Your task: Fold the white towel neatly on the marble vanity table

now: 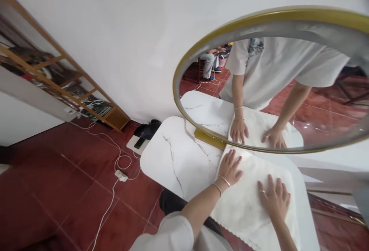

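Cloth, white and soft-looking (245,201), lies spread over the right part of the marble-patterned table (164,162) in our head view, the only one we have. Our left hand (230,167) rests open and palm down on its far left portion, fingers spread; our right hand (276,198), also open and flat, rests toward its right side. Neither hand grips anything.

As for progress, we judge the laying-out to be largely done: the cloth sits broad and mostly flat, with only faint ripples on its surface. Its scalloped near edge runs about along the table's edge; whether it hangs over, we cannot tell. Nor can we say whether it is one layer or folded. Any smoothing left seems slight, and we see no sign of how much other work remains.

Beyond the cloth, the gold-framed mirror (253,17) above its gold base (209,138) repeats both our hands, flat on the cloth, and shows a seated person's legs (207,65) farther back.
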A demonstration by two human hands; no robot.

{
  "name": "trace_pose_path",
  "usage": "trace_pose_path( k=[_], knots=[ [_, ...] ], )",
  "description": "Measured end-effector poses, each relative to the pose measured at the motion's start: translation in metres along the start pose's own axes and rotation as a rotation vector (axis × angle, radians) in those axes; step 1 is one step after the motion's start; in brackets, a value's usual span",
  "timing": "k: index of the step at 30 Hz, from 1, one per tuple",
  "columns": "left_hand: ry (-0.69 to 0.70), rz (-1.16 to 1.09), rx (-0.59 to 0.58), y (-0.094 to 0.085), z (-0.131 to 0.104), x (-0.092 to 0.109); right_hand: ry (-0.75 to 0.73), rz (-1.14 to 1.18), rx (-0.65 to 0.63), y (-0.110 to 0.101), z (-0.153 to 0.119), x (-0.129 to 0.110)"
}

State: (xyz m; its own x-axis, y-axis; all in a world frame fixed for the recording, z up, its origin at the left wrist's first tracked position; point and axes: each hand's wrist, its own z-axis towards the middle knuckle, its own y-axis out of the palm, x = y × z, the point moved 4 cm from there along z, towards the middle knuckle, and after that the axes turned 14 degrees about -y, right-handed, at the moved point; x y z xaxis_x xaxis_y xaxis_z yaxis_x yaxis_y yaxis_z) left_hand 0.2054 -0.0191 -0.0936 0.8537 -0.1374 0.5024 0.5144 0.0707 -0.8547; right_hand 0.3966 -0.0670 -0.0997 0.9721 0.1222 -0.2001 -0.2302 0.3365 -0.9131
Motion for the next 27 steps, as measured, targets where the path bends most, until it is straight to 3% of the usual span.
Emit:
trace_pose_path(
  k=[4,9,12,15,20,23,27],
  knots=[
    [-0.001,-0.017,-0.012,-0.018,-0.003,-0.027,-0.017,-0.022,0.01,0.003,-0.004,-0.038],
    [-0.009,0.014,0.03,-0.055,-0.006,-0.079,-0.059,0.005,0.054,0.011,-0.002,-0.102],
    [-0.019,0.053,0.049,-0.082,-0.008,-0.117,-0.111,0.058,0.091,0.02,0.003,-0.15],
    [-0.045,0.078,0.06,-0.109,-0.006,-0.159,-0.221,0.119,0.044,0.032,0.003,-0.206],
    [-0.049,0.081,0.035,-0.14,0.003,-0.22,-0.355,0.167,0.016,0.044,-0.016,-0.287],
    [-0.023,0.078,0.022,-0.151,0.005,-0.242,-0.371,0.158,-0.021,0.046,-0.026,-0.317],
    [-0.021,0.073,0.042,-0.166,-0.002,-0.263,-0.282,0.226,-0.016,0.046,-0.017,-0.329]
  ],
)
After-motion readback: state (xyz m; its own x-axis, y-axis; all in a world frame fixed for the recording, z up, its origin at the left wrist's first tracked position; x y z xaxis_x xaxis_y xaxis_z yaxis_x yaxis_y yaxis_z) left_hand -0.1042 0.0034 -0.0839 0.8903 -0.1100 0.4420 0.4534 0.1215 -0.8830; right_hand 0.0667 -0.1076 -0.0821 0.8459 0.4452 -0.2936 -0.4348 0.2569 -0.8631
